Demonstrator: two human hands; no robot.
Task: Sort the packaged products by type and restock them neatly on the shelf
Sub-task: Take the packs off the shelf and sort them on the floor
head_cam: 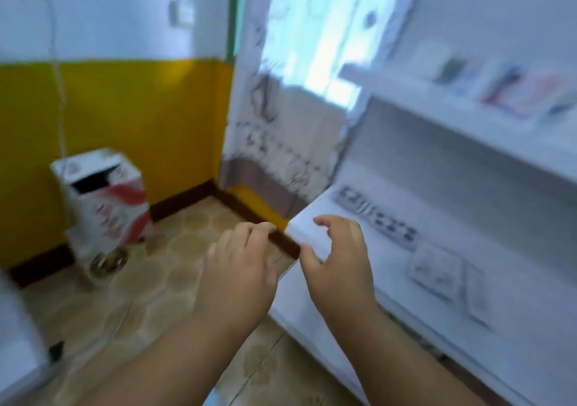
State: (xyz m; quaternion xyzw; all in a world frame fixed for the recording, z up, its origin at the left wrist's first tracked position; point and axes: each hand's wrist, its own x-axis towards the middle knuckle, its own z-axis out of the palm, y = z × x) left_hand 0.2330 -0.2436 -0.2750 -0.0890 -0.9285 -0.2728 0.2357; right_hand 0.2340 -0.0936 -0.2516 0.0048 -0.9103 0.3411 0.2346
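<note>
Fingers (pixel 324 223) curl loosely, holding nothing; our right hand (pixel 340 265) hovers over the shelf (pixel 390 296) corner, packets (pixel 437 273) just beyond, our left hand (pixel 240 274) alongside, empty.

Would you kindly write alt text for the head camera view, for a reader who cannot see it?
Blurred view: two empty hands, left hand and right hand, reach with curled fingers toward the corner of a white shelf holding flat packets. A red-and-white carton stands on the tiled floor by a yellow wall.
</note>
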